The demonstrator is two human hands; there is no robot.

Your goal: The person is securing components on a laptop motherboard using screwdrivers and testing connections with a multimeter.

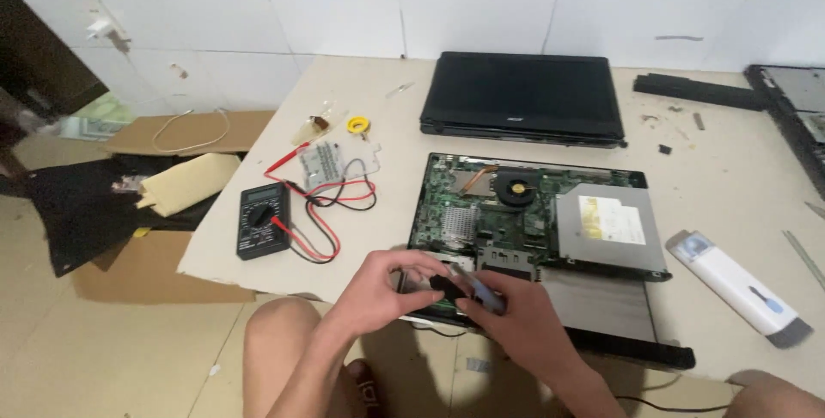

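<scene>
Both hands meeting over near left corner of opened laptop base (533,229), on pale board (730,169) laid on floor. Left hand (382,289) curled, fingers pinching small black part (447,287) at base's front edge. Right hand (516,319) closed around slim grey-blue tool (477,287), tip angled up and left, touching or just above black part; cannot tell which. Green circuit board (481,203), round fan (517,186) and silver drive (610,225) exposed behind hands. Closed black laptop (522,96) further back, apart from base. Black multimeter (262,219) with red and black leads (322,212) well left of hands. White rectangular device (735,280) right of base. Bare knees at bottom edge.
</scene>
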